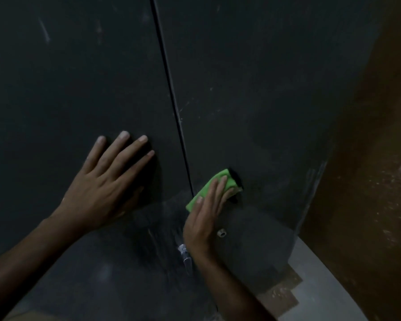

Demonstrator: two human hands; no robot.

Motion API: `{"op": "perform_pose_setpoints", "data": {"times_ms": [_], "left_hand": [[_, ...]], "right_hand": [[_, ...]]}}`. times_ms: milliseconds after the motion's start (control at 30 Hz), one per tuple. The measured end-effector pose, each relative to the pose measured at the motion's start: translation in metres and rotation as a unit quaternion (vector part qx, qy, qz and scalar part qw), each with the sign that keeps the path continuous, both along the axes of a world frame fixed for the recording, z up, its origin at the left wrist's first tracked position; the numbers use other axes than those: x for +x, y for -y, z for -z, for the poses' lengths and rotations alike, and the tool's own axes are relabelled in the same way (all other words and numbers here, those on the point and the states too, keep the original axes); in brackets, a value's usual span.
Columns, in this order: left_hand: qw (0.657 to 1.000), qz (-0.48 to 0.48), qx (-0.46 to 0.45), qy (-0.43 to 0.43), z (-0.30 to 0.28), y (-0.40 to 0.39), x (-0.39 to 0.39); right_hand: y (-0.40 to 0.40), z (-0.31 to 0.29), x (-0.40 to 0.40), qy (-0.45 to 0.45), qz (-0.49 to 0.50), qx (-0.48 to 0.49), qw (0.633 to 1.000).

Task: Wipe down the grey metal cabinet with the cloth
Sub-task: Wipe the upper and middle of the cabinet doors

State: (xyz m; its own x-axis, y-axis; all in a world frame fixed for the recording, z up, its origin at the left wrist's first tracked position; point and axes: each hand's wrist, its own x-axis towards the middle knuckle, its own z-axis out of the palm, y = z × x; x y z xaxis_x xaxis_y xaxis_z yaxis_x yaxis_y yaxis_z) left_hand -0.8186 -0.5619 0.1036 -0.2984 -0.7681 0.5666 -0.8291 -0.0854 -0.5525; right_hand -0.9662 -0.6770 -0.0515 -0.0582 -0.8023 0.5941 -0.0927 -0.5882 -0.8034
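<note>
With your left hand [107, 179] spread flat on the grey metal cabinet [252, 77] left of the door seam [171, 89] and your right hand [206, 218] pressing the green cloth [210, 187] flat just right of it, the ungripped cloth could slip free or snag the handle [185, 256] below.

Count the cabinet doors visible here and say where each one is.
2. The left door lies under the flat left hand; the right door, beyond the vertical seam, has the right hand pressing the green cloth on it. Others may lie outside the frame.

left hand [104, 181] splayed flat; right hand [204, 218] flat, reaching forward.
</note>
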Motion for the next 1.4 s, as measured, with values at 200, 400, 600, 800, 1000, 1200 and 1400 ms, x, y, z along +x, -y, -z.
{"op": "perform_pose_setpoints", "data": {"times_ms": [200, 400, 600, 800, 1000, 1200, 1400], "left_hand": [[1.000, 0.003, 0.010, 0.007, -0.008, -0.006, -0.005], [0.998, 0.018, 0.050, 0.018, -0.024, -0.026, 0.003], [0.995, 0.046, 0.087, 0.023, -0.049, -0.070, 0.032], [0.990, 0.058, 0.118, 0.048, -0.071, -0.105, 0.054], [0.984, 0.058, 0.149, 0.075, -0.076, -0.136, 0.085], [0.984, 0.053, 0.152, 0.082, -0.087, -0.161, 0.114], [0.983, 0.062, 0.132, 0.112, -0.095, -0.173, 0.135]], "right_hand": [[0.055, -0.041, -0.008, 0.105, 0.104, 0.161, 0.976], [-0.028, 0.020, 0.009, -0.046, -0.026, -0.030, 0.998], [0.013, -0.056, 0.025, 0.120, 0.106, 0.139, 0.977], [-0.108, 0.004, 0.077, -0.007, 0.013, 0.022, 1.000], [-0.099, -0.069, 0.104, 0.098, 0.082, 0.099, 0.987], [-0.123, -0.034, 0.092, 0.155, 0.062, 0.153, 0.974], [-0.113, -0.056, 0.104, 0.161, 0.095, 0.126, 0.974]]}}
